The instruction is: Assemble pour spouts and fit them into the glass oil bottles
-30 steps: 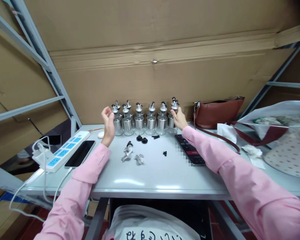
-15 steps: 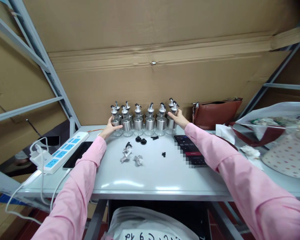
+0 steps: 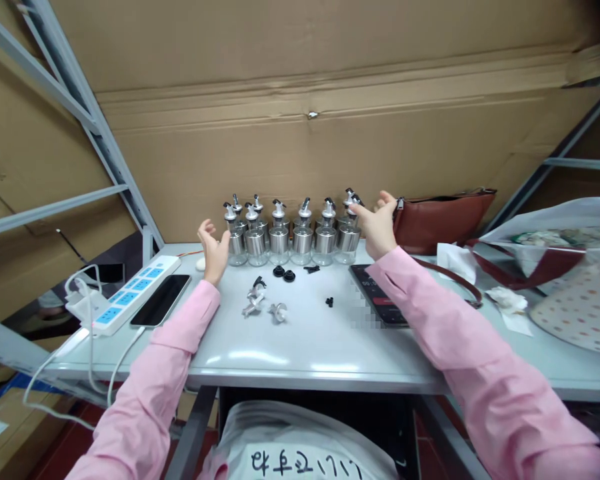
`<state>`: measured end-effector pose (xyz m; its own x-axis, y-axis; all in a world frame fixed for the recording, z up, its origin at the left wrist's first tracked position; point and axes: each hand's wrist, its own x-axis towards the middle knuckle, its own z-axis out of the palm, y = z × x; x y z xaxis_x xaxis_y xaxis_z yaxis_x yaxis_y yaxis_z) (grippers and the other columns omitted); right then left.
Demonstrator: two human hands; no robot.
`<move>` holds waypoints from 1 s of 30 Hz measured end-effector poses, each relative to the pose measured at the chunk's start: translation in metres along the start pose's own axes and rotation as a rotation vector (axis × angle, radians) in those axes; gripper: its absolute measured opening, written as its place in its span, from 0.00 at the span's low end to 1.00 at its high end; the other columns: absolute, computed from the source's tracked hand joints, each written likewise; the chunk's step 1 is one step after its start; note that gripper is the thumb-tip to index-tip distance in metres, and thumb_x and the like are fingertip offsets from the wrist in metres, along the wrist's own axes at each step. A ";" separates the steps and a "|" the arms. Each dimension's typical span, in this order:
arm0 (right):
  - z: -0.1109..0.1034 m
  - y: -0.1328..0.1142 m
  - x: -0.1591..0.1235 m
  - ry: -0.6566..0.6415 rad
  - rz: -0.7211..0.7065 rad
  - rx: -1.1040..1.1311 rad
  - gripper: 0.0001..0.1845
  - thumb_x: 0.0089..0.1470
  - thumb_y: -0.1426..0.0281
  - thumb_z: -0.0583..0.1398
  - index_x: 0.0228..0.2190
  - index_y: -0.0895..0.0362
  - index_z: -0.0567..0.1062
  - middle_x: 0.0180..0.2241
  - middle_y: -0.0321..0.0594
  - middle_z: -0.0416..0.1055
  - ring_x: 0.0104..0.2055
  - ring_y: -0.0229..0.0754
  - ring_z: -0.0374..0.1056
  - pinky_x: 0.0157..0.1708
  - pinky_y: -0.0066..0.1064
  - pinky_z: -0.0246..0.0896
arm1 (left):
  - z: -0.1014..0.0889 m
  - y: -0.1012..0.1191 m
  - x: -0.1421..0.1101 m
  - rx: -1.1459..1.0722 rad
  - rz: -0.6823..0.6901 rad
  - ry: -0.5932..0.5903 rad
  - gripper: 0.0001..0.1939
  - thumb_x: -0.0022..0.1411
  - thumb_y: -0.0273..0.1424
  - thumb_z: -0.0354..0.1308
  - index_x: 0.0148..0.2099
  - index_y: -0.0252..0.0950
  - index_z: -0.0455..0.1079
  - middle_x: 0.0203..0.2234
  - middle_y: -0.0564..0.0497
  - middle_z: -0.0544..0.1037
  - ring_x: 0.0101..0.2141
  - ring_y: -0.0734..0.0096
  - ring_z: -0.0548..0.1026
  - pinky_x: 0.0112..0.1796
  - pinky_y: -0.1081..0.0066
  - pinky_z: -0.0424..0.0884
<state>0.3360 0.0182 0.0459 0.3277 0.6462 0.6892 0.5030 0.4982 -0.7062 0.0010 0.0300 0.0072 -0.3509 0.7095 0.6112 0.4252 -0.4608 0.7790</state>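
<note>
Two rows of glass bottles with steel sleeves and pour spouts stand at the back of the table against the cardboard. My left hand is raised just left of the front row, fingers apart, holding nothing. At the other end, my right hand is spread open beside the rightmost front bottle; whether the thumb touches its spout I cannot tell. In front of the bottles lie loose silver spout pieces, black round stoppers, a black flat piece and small black caps.
A white power strip and a phone lie at the left with white cables. On the right are a phone with a running timer, a brown leather bag, crumpled tissue and a dotted bag.
Both hands have let go of the end bottles and moved outward, fingers opening. The bottles stay in their rows. The view has shifted slightly.
</note>
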 end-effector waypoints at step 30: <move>0.020 -0.028 -0.083 -0.732 -0.274 -0.327 0.08 0.33 0.80 0.47 0.13 0.56 0.57 0.15 0.34 0.59 0.20 0.34 0.56 0.24 0.26 0.46 | 0.008 0.005 -0.056 0.213 0.142 -0.871 0.12 0.60 0.30 0.44 0.41 0.35 0.67 0.29 0.53 0.71 0.19 0.80 0.67 0.29 0.76 0.65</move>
<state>0.2787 -0.0374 0.0050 -0.3838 0.7942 0.4711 0.7318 0.5727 -0.3695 0.0295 -0.0084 -0.0240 0.4347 0.8454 0.3104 0.5920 -0.5279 0.6090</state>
